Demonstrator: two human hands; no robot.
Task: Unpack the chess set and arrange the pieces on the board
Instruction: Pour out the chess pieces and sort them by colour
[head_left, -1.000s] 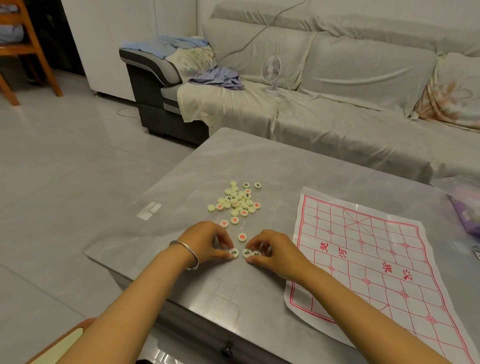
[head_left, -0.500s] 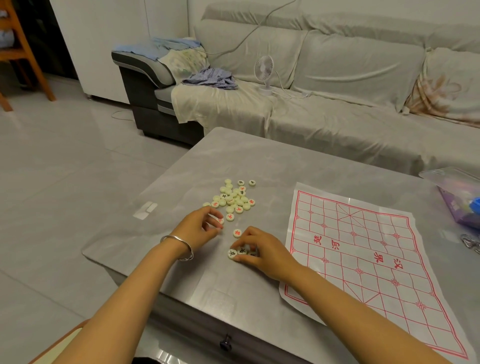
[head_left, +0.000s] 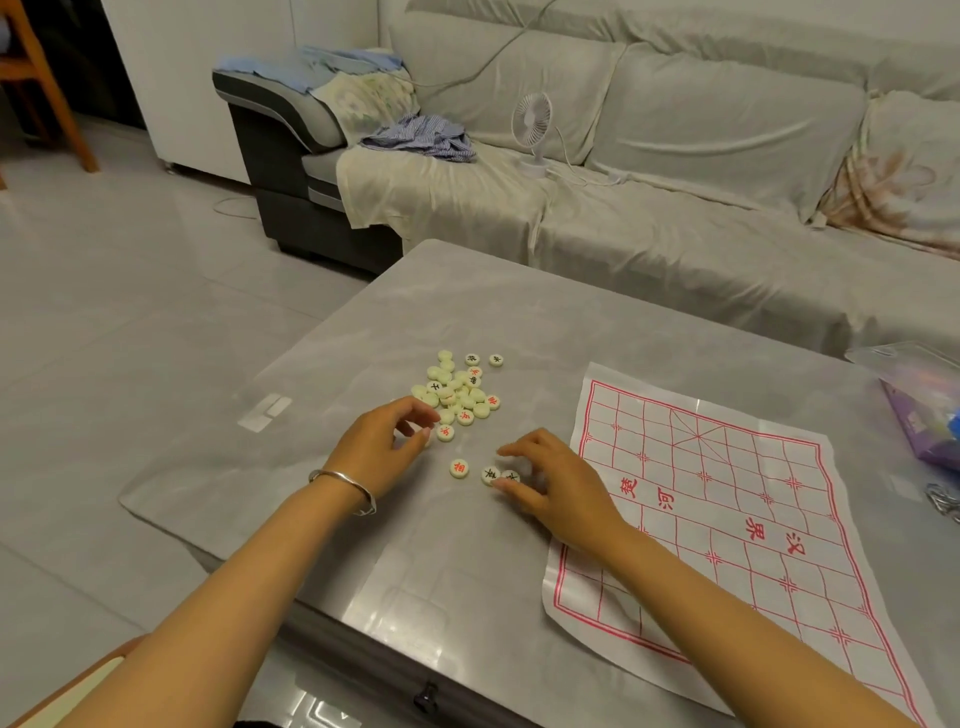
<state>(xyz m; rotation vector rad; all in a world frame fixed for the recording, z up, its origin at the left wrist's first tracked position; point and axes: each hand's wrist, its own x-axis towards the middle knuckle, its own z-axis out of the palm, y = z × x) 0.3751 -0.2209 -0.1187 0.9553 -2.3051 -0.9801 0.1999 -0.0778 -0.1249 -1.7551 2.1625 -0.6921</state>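
Note:
A pile of cream round chess pieces (head_left: 457, 389) lies on the grey table (head_left: 519, 322), some showing red or black characters. My left hand (head_left: 382, 449), with a silver bracelet, is at the pile's near edge; its thumb and fingertips curl round a mostly hidden piece beside a red-marked piece (head_left: 445, 432). My right hand (head_left: 550, 480) curls over two black-marked pieces (head_left: 491, 474) on the table and pinches them between thumb and fingers. A single red-marked piece (head_left: 459, 468) lies between my hands. The paper board (head_left: 727, 493) with its red grid lies to the right with no pieces on it.
A clear plastic bag with purple contents (head_left: 919, 400) and a metal chain (head_left: 945, 501) lie at the table's right edge. A white sticker (head_left: 270, 410) is on the left of the table. A covered sofa (head_left: 675, 208) with a small fan (head_left: 532, 124) stands behind.
My left hand left the pieces near my right hand and moved up to the pile's near edge. My right hand stayed on the two black-marked pieces.

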